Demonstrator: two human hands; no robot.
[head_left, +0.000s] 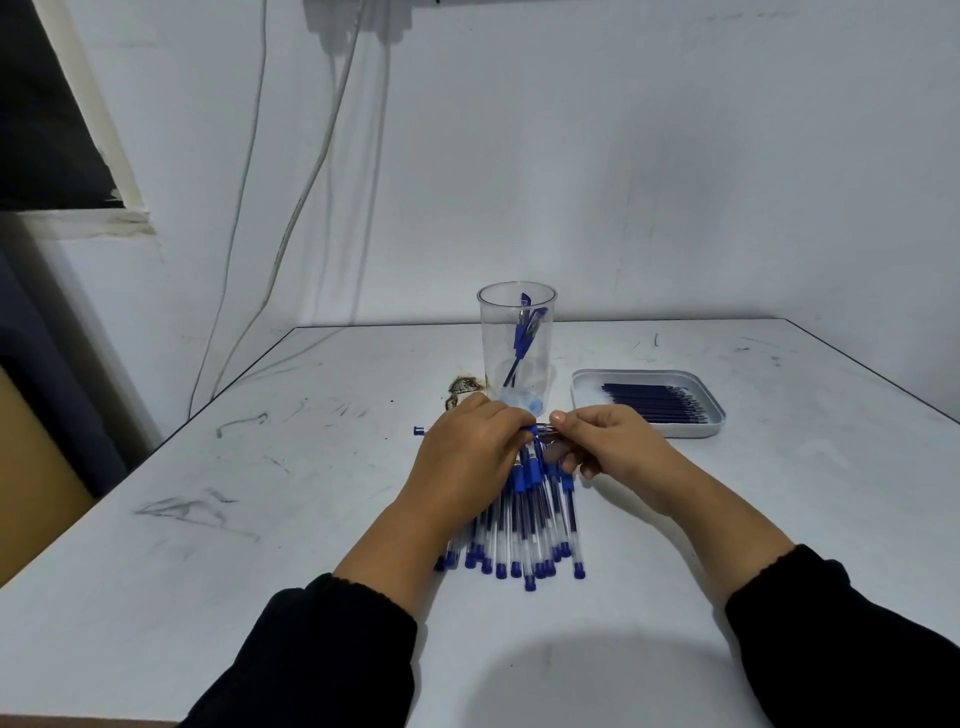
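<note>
Both hands are working over the middle of the worktop (270, 545), just above the pile (519, 530).

Left hand (467, 452): fingers are curling over the pen (541, 427) and gripping its barrel. The pen is lying roughly level, parallel to the far edge, and its blue end is sticking out past the left side of this hand.

Right hand (613, 447): thumb and forefinger are pinching the other end of the same pen. The remaining fingers are curling loosely underneath; whether they are touching anything is not clear. The two hands are nearly meeting, and only a short stretch of pen is showing between them.

Pile: clear-barrelled pens with blue caps and blue end plugs are lying side by side, fanning toward the near edge. The far ends are hidden under the hands.

Cup (517, 343): clear plastic, standing upright just beyond the hands, toward the far edge. A few blue pens are leaning inside it.

Tray (714, 410): pale, with rounded corners, sitting right of the cup and near the right hand without touching it. Dark blue refills (649, 402) are lying in it in a row.

A brown stain (465, 387) is showing just left of the cup's base. Black sleeves are covering both forearms above the wrists.
</note>
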